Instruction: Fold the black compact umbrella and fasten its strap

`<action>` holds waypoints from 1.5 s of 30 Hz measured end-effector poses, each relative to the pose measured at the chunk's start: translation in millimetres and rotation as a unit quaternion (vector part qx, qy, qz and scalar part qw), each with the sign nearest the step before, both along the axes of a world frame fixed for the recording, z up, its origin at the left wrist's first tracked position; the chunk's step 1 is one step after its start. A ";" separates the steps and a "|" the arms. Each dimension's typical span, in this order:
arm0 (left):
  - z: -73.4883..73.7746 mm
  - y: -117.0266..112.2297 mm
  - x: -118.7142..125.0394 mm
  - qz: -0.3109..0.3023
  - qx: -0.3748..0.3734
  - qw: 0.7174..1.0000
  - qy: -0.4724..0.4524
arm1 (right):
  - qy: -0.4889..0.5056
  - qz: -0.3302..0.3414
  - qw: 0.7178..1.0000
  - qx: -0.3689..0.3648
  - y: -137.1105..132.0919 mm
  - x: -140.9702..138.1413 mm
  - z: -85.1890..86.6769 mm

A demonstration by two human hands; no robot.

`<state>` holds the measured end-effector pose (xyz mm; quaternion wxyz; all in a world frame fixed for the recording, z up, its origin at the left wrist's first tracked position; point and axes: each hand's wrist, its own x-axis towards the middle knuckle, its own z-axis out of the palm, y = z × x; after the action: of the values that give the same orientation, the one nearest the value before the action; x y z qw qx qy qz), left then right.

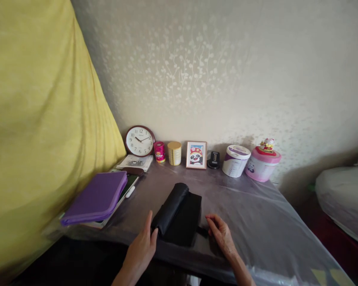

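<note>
A black rolled-up cloth case [171,210] lies on the table near its front edge, its thick roll on the left and a flat flap spread to the right. My left hand [141,242] is at the roll's near left end, thumb against it and index finger stretched along its side; the other fingers are hidden. A short black strap [202,231] sticks out from the flap's right side. To the right, my right hand [220,232] has its fingers pinched together, with the strap's end running in by the fingers.
A purple zip folder [97,194] lies on books at the left, beside a small white object [130,192]. Along the wall stand a clock [140,141], a pink can [159,152], a yellow-lidded tub [174,153], a panda picture frame [196,155] and two larger tubs [236,162]. A yellow curtain [47,119] hangs left.
</note>
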<state>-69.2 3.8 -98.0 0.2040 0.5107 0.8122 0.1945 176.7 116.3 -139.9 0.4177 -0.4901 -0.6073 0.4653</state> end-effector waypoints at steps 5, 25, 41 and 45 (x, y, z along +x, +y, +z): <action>-1.1 -11.0 19.1 -0.050 0.005 0.967 0.251 | -0.007 0.002 1.000 0.003 -0.8 -0.5 1.3; -0.7 19.4 -10.9 -0.040 -0.041 0.997 0.049 | 0.001 0.020 0.999 0.051 -0.7 1.1 -4.5; 45.1 11.0 17.8 -0.044 0.067 0.992 -0.096 | 0.164 -0.107 0.979 0.056 4.5 13.9 -10.0; 35.1 13.5 22.0 -0.031 0.030 0.982 -0.186 | 0.197 -0.109 0.973 0.047 5.1 15.4 -10.1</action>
<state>-47.2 17.3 -62.8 0.3419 0.4968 0.7374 0.3041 192.1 121.4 -150.0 0.5996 -0.4319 -0.4774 0.4754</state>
